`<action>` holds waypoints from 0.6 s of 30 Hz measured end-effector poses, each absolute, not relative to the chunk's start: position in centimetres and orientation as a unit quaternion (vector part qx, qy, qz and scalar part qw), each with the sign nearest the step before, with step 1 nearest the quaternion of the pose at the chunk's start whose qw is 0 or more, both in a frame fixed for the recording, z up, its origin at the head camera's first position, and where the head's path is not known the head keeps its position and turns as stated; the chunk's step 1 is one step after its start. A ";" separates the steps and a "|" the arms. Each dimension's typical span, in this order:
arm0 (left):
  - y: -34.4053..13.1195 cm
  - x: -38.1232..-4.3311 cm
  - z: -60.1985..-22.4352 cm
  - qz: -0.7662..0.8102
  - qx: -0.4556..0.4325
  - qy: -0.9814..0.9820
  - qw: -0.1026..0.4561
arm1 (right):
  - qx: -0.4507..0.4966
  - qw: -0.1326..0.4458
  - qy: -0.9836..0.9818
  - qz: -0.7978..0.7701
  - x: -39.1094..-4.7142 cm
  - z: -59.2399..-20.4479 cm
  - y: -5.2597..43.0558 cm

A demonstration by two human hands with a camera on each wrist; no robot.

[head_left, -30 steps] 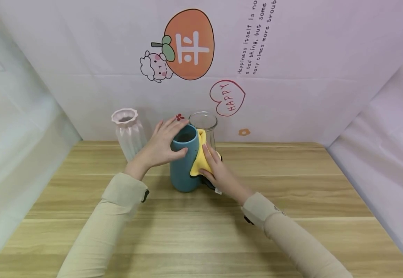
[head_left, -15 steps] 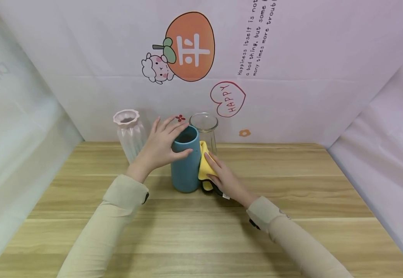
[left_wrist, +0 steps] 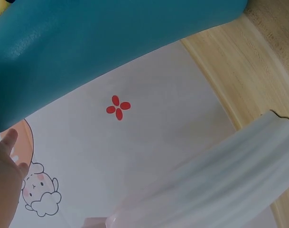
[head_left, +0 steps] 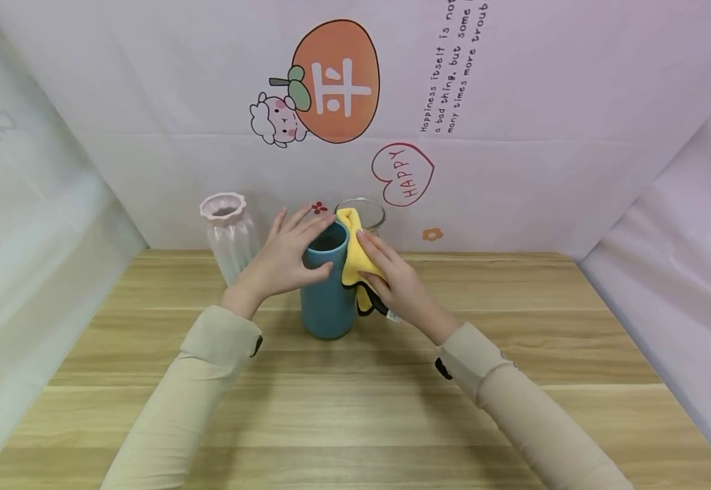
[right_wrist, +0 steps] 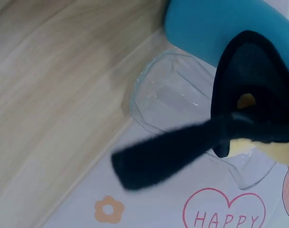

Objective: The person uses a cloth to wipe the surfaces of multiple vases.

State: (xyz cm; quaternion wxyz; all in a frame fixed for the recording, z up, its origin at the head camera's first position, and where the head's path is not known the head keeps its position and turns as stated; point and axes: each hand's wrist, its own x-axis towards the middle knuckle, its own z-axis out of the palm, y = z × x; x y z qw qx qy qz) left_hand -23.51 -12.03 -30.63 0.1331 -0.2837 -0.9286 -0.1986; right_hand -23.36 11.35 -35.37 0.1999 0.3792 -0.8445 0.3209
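A tall blue vase stands upright on the wooden table. My left hand holds it near the top, thumb at the front and fingers reaching round the back of the rim. In my right hand is a yellow cleaning cloth with a dark edge and a white tag, pressed against the vase's upper right side. The right wrist view shows the cloth's dark side hanging down beside the vase. Most of the left fingers are out of the left wrist view.
A ribbed pinkish-white vase stands to the left, behind my left wrist. A clear glass vase is behind the cloth, partly covered by it. White printed fabric encloses the table at the back and sides.
The right hand and cloth slid down the vase's right side, then came back up to its rim. The left hand and blue vase stayed nearly in place.
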 end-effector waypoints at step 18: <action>-12.0 -23.8 -30.7 -0.213 -0.288 -0.925 0.125 | 0.363 0.086 -0.900 0.226 -22.8 -41.6 11.6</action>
